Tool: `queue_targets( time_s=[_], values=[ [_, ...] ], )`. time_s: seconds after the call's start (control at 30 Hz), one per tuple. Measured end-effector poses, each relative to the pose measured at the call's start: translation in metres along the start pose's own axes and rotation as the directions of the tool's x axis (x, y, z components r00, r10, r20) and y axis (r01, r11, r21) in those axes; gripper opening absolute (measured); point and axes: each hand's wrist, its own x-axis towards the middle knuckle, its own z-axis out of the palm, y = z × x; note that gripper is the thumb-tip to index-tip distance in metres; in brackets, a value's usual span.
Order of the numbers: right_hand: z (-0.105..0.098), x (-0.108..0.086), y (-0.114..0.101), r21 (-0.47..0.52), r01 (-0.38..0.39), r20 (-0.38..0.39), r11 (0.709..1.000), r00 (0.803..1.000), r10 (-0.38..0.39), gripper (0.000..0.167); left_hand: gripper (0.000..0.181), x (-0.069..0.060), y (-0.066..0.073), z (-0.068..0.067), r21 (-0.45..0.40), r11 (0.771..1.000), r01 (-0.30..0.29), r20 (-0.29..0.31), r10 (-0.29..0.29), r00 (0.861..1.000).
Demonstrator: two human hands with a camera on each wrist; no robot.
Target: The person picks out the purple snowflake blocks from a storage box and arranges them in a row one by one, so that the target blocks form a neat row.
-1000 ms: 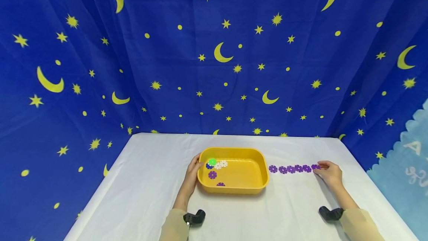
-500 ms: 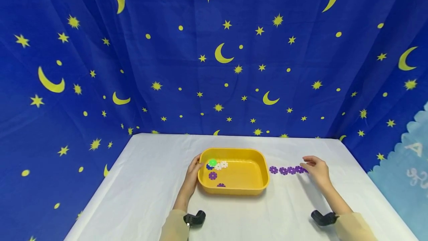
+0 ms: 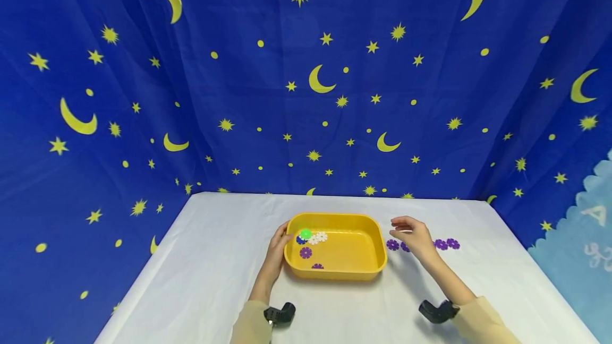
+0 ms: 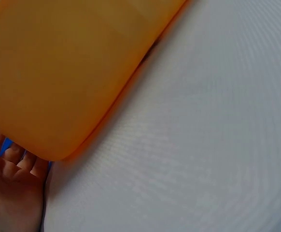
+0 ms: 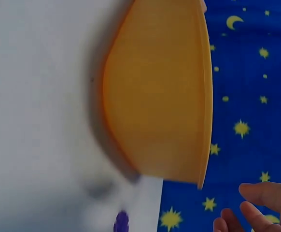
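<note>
A yellow plastic tub [image 3: 334, 275] stands on the table. My left hand [image 3: 274, 251] holds its left end, thumb over the rim and fingers along the outer wall. In the tub lie flower-shaped discs: a green disc [image 3: 305, 233], a blue disc [image 3: 300, 240] partly covered, white discs [image 3: 317, 238] and purple discs [image 3: 305, 252]. To the right of the tub runs a row of purple flower-shaped discs [image 3: 441, 244]. Over that row, close to the tub's right end, hovers my right hand [image 3: 415, 237], fingers loosely bent and nothing between them; it hides the row's middle.
A white cloth [image 3: 210, 280] covers the table. Behind it hangs a blue curtain [image 3: 268, 94] with yellow moons and stars. A light-blue panel [image 3: 588, 227] is at the right. Black wrist cameras [image 3: 437, 312] are strapped to both forearms.
My right hand has left the far right end of the purple row and moved left toward the tub, uncovering the right-hand discs. The left hand stays on the tub.
</note>
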Motion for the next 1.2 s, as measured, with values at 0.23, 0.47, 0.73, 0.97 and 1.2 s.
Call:
queue_targets(
  time_s=[0.23, 0.47, 0.73, 0.97, 1.2],
  values=[
    [0.022, 0.002, -0.012, 0.041, 0.030, 0.050, 0.999, 0.998, -0.032, 0.027, 0.050, 0.001, 0.000, 0.000, 0.002, 1.000, -0.007, -0.007, 0.007, 1.000],
    [0.045, 0.007, -0.018, 0.086, 0.061, 0.114, 0.994, 0.991, -0.071, 0.026, 0.050, -0.001, -0.001, -0.002, 0.002, 1.000, 0.001, -0.008, -0.001, 1.000],
    [0.068, 0.011, -0.021, 0.164, 0.117, 0.196, 0.980, 0.969, -0.148, 0.025, 0.050, 0.001, -0.002, -0.001, 0.001, 1.000, 0.011, -0.004, -0.011, 1.000],
    [0.087, 0.011, -0.021, 0.199, 0.157, 0.261, 0.967, 0.943, -0.207, 0.024, 0.050, 0.001, 0.000, 0.000, -0.007, 1.000, 0.015, -0.011, -0.015, 1.000],
    [0.099, 0.011, -0.017, 0.200, 0.199, 0.303, 0.959, 0.918, -0.254, 0.023, 0.052, -0.001, 0.001, 0.000, -0.003, 1.000, 0.022, -0.013, -0.022, 1.000]
  ],
)
